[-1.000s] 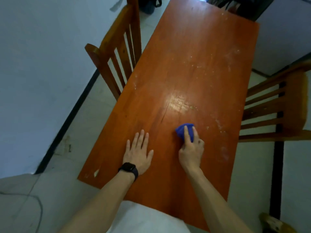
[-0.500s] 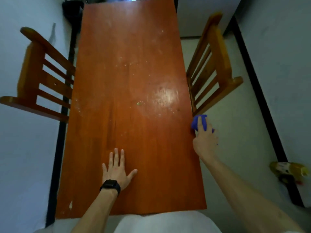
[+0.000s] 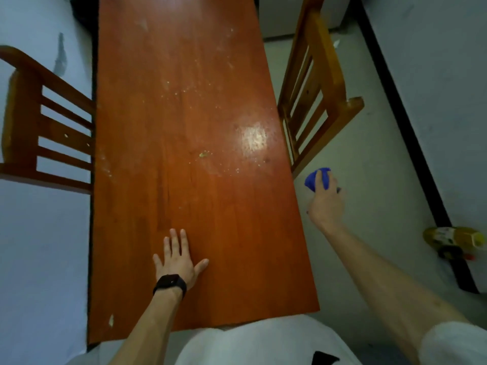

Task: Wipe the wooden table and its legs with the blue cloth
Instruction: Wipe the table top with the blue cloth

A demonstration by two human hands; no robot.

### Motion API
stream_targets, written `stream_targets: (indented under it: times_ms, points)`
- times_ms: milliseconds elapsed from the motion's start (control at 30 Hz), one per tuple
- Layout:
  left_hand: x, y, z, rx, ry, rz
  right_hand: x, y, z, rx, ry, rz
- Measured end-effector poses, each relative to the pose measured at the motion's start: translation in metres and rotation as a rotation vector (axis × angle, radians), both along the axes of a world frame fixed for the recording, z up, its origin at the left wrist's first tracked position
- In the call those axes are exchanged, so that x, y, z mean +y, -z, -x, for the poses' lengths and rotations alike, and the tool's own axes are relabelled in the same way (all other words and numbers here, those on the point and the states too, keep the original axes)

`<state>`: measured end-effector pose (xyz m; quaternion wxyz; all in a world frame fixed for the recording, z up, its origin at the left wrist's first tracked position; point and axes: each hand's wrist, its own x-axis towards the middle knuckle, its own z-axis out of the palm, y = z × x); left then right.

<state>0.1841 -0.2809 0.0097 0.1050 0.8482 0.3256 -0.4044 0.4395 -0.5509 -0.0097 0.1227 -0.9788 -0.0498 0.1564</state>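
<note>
The long reddish wooden table (image 3: 184,114) stretches away from me, its top speckled with pale crumbs and smears. My left hand (image 3: 177,259), a black watch on its wrist, lies flat with fingers spread on the near part of the top. My right hand (image 3: 326,200) is off the table's right edge, over the floor, shut on the bunched blue cloth (image 3: 315,179). The cloth is clear of the table top. The table's legs are hidden under the top.
A wooden chair (image 3: 316,83) stands at the table's right side, just beyond my right hand. Another wooden chair (image 3: 39,133) stands at the left against the wall. A yellow bottle (image 3: 454,237) lies on the floor at the right by the black skirting.
My right hand has carried the blue cloth from the table's middle rightward, over the right edge and off the top. My left hand has stayed flat on the table; my view turned.
</note>
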Motion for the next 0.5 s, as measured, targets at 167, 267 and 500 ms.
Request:
stream_targets:
  times_ms: [167, 267, 500]
  points:
    - [0.003, 0.003, 0.004, -0.038, -0.001, -0.012, 0.037, -0.003, 0.055, -0.107, -0.284, -0.138]
    - [0.002, -0.001, 0.014, -0.129, -0.071, -0.033, 0.065, 0.010, 0.131, -0.025, -0.430, -0.145]
    - [0.006, -0.009, 0.142, -0.245, -0.410, -0.166, 0.133, 0.008, 0.179, 0.524, -0.935, -0.487]
